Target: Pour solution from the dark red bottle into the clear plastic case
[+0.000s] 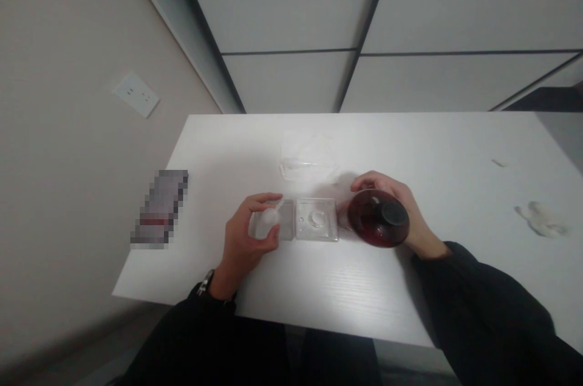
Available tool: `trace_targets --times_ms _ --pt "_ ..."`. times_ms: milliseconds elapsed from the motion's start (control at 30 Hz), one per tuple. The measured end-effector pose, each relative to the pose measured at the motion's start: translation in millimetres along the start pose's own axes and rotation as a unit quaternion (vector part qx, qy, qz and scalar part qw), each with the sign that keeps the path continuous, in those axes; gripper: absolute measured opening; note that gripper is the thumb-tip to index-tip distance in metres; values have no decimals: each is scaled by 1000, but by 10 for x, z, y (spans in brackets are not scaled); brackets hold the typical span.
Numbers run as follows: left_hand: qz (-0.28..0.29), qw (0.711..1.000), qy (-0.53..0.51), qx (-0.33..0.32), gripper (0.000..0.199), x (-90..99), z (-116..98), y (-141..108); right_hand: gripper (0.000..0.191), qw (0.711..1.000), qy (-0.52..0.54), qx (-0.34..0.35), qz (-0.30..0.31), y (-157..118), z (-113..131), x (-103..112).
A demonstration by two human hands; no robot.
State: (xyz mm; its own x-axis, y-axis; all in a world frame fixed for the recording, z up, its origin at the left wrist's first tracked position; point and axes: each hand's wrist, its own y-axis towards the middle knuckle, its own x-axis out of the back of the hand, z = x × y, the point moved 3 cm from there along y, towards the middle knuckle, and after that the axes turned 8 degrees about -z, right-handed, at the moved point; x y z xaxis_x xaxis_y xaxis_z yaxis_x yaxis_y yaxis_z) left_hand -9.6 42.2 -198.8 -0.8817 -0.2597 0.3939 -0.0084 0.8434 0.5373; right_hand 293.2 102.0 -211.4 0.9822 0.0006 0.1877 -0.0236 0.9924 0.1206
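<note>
Here's the white counter (314, 289), broad beneath everything, pale panels rising behind it. And over to the right, the dark red bottle (367, 222)! It's up with its dark round end towards the camera, and the right hand (396, 192) is curled around its far side, presumably to steady that bulky, slippery-looking body. The bottle hides much of that palm.

Next, the clear case (298, 220), two squares side by side, just left of the bottle, centred and likely set there for easy reach by both hands. The left hand (248, 231) arches over its left square, thumb and fingers spread apart, perhaps bracing it; they cover that end. Far left, a blurred-out phone-like slab (159, 210), well clear. Behind the case, a clear film (307, 167); off right, a crumpled tissue (542, 219). Neither blocks the hands. Smaller now: a white rounded piece (270, 216) between left thumb and fingers; pinched or resting, I can't tell. Tiniest, a pale scrap (500, 162), far right.
</note>
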Motion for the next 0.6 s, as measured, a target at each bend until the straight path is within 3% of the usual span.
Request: trace_targets --times_ms 167,367,600 --pt "13 1000 5 -1 20 -7 -2 7 59 1000 5 -9 3 8 4 -1" --pt "-7 999 -9 48 34 -11 46 -30 63 1000 -1 -7 3 27 31 -15" --pt "15 999 26 -13 20 -25 -34 29 69 1000 -2 -13 8 23 62 -15"
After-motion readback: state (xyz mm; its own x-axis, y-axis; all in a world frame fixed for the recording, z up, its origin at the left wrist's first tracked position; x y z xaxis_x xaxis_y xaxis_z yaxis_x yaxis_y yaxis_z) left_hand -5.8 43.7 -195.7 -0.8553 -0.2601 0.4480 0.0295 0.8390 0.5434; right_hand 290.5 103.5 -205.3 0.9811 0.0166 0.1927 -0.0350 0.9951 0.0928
